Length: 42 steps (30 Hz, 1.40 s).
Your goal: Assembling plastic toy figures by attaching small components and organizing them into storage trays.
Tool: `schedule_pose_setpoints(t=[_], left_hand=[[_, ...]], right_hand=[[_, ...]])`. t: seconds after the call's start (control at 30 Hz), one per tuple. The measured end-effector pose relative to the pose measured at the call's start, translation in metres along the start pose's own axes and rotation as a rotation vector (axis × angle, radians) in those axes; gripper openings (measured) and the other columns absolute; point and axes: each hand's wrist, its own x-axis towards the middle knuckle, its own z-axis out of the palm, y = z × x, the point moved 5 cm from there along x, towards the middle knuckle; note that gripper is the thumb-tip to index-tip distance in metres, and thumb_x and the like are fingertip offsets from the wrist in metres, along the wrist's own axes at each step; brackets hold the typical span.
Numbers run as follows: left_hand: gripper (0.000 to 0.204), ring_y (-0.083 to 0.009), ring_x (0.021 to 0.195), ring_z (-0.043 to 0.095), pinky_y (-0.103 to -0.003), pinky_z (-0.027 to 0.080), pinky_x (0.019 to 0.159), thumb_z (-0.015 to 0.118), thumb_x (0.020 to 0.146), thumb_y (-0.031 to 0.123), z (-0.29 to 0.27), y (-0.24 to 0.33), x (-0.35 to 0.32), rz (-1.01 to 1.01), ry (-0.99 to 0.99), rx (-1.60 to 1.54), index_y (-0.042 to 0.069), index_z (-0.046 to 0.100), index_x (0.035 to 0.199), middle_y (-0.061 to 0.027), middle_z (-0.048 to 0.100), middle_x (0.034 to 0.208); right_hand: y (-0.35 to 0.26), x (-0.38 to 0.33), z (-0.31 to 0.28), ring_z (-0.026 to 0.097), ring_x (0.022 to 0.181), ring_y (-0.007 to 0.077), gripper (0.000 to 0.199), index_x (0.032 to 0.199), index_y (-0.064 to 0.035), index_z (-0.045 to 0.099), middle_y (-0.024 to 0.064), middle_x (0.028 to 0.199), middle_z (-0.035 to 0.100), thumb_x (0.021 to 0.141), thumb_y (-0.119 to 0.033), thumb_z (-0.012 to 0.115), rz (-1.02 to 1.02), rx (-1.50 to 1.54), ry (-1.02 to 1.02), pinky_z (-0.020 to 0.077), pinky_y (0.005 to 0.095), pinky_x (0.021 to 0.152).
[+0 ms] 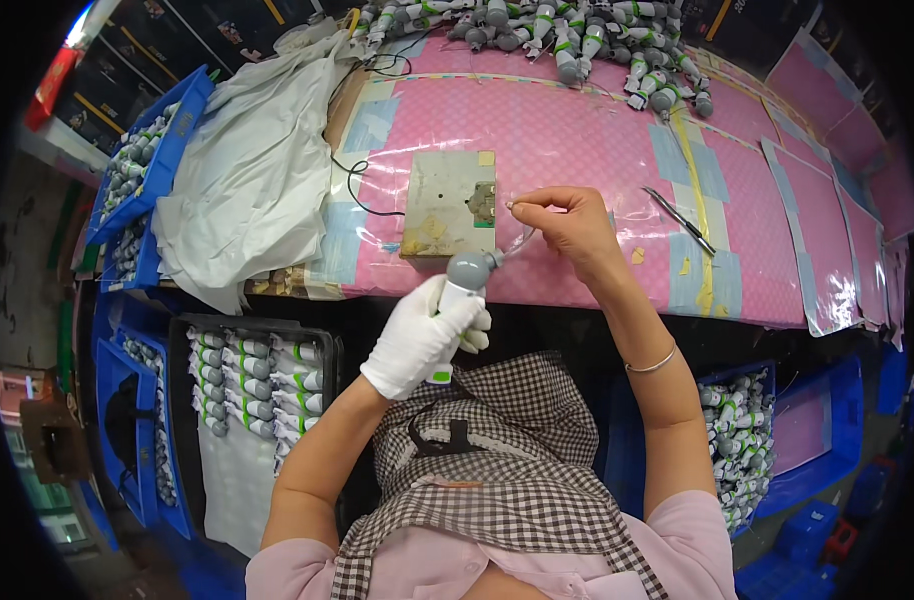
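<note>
Two hands work over the near edge of the pink bench [577, 130]. The gloved left hand [422, 340] is wrapped tight around a grey-headed tube [467, 275], held upright just off the bench's near edge. The bare right hand [572, 225] has thumb and forefinger pinched together on a thin wire [522, 240] that curves down to the tube's head. Just beyond the tube lies a worn square plate [442, 205] with a small metal fitting [482, 203] at its right side. Tweezers [680, 220] lie well apart to the right; a heap of like tubes [567, 35] crowds the far edge, and a grey cloth [252, 170] covers the left end. Trays of tubes [252, 375] sit below, left and right. What the fingertips pinch at the wire's end is too small to make out.
</note>
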Motion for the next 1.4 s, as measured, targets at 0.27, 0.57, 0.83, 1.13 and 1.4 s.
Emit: schedule_pose_setpoints(t=[0.27,0.57,0.83,1.13,1.4], left_hand=[[0.044,-0.0197,0.1,0.058,-0.041,0.05,0.082,0.06,0.087,0.036,-0.012,0.022,0.01,0.006,-0.07,-0.398,0.006,0.048,0.116,-0.0071,0.058,0.105],[0.044,-0.022,0.094,0.062,-0.038,0.052,0.081,0.06,0.088,0.034,-0.011,0.021,0.018,0.009,-0.113,-0.452,0.004,0.049,0.118,-0.0077,0.06,0.103],[0.036,-0.0223,0.089,0.063,-0.038,0.053,0.08,0.058,0.09,0.026,-0.013,0.02,0.022,0.04,-0.134,-0.576,0.001,0.051,0.114,-0.0088,0.061,0.099],[0.029,-0.0285,0.109,0.055,-0.05,0.051,0.087,0.059,0.089,0.024,-0.02,0.036,0.004,0.278,-0.067,-0.723,0.007,0.051,0.111,-0.0092,0.057,0.112],[0.024,-0.0305,0.115,0.051,-0.049,0.049,0.094,0.057,0.088,0.008,-0.037,0.03,0.009,0.603,0.164,-0.911,0.006,0.046,0.109,-0.0133,0.052,0.123]], right_hand=[[-0.03,0.005,0.016,0.052,0.055,0.0076,0.018,0.079,0.0012,0.07,0.0056,0.067,0.067,0.074,-0.015,0.065,-0.412,-0.743,0.074,0.0416,0.0243,0.052],[-0.036,0.016,0.015,0.053,0.056,0.0089,0.017,0.075,0.0015,0.069,0.0054,0.063,0.064,0.071,-0.014,0.066,-0.237,-0.659,-0.112,0.0424,0.0254,0.054],[-0.044,0.032,0.024,0.05,0.052,0.0094,0.017,0.065,0.0027,0.063,0.0033,0.056,0.057,0.069,-0.013,0.065,-0.142,-0.818,-0.255,0.0396,0.0254,0.049],[-0.033,0.017,-0.047,0.047,0.052,0.005,0.028,0.105,-0.0049,0.061,0.0026,0.086,0.063,0.083,-0.022,0.064,0.044,0.179,0.099,0.0395,0.0202,0.048],[-0.019,0.002,-0.053,0.053,0.067,0.0184,0.021,0.076,-0.0011,0.065,0.0057,0.082,0.061,0.075,-0.022,0.071,-0.338,-0.891,0.296,0.0426,0.031,0.06]])
